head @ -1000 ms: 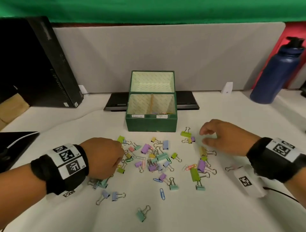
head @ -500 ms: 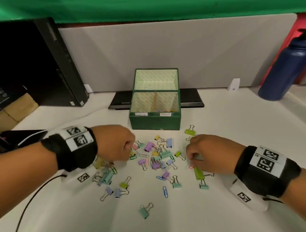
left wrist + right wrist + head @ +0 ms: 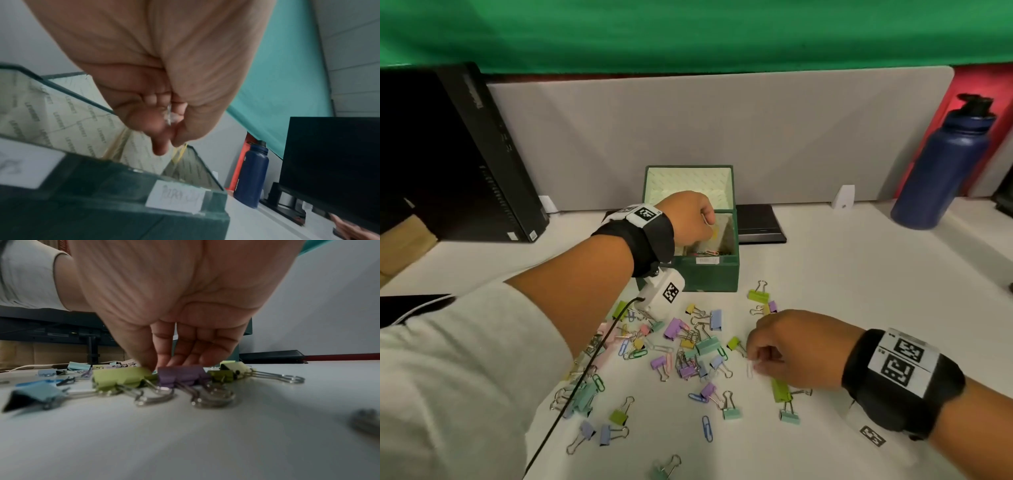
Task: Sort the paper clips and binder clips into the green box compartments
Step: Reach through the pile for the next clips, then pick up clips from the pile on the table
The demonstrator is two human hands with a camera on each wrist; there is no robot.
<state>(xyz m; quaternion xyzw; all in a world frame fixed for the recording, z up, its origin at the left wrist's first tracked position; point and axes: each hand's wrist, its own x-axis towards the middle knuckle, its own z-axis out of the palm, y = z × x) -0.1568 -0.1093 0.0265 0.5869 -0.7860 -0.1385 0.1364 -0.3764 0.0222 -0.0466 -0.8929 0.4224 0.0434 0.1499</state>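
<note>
The green box [image 3: 709,277] stands open at the back of the white table, with paper clips [image 3: 707,253] in its right compartment. My left hand [image 3: 697,219] hovers over the box, fingers curled, with a blurred yellow clip [image 3: 714,233] at its fingertips [image 3: 162,151]. Its right label [image 3: 176,198] reads paper clip. A pile of pastel binder clips and paper clips [image 3: 688,346] lies in front of the box. My right hand [image 3: 760,359] reaches down at the pile's right edge and pinches a pale paper clip [image 3: 751,368]. Green [image 3: 121,378] and purple [image 3: 180,374] binder clips lie just before its fingers.
A dark blue bottle [image 3: 941,164] stands at the back right and a black computer case [image 3: 465,154] at the back left. A flat black device [image 3: 760,226] lies behind the box. A black cable [image 3: 571,394] trails from my left wrist across the pile.
My left hand has lifted from the pile's left side and moved forward over the box with a clip. My right hand has stayed at the pile's right edge and now pinches a pale paper clip.
</note>
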